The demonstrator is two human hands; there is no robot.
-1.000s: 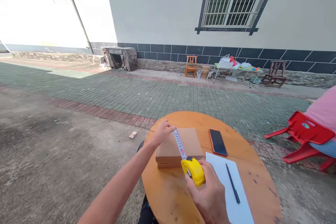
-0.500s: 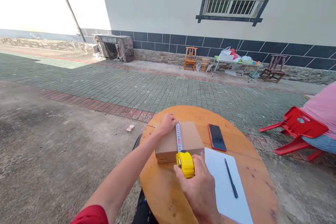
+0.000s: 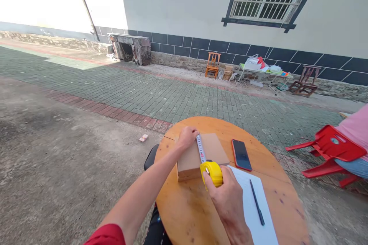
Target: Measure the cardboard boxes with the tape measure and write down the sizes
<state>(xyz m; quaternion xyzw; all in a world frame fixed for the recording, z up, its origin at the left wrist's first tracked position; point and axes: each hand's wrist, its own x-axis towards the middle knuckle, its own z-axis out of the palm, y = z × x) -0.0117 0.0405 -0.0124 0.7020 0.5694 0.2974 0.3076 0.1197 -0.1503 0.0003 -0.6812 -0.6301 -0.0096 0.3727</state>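
Brick paving (image 3: pixel 172 99) and a pale wall (image 3: pixel 172 4) stretch beyond the hands, with a round wooden tabletop (image 3: pixel 191 214) beneath them. From my remote seat I see the hands apart, joined by the tape blade (image 3: pixel 200 148) running between them.

With the right hand (image 3: pixel 230 197) I grip the yellow tape measure case (image 3: pixel 215 174), thumb along its side, at the near edge of the cardboard box (image 3: pixel 214 147). The left hand (image 3: pixel 187 138) appears to pinch the blade's end at the box's far edge, presumably to anchor it while the case draws it straight; the tip itself is hidden. The blade runs across the box top, printed face up, likely so its numbers can be read. I cannot tell whether the case touches the box.

Just beside the right hand lies a sheet of paper (image 3: pixel 249 203) with a black pen (image 3: pixel 257 202) on it, seemingly within easy reach. Beyond the paper sits a smartphone (image 3: pixel 241 155), right of the box.
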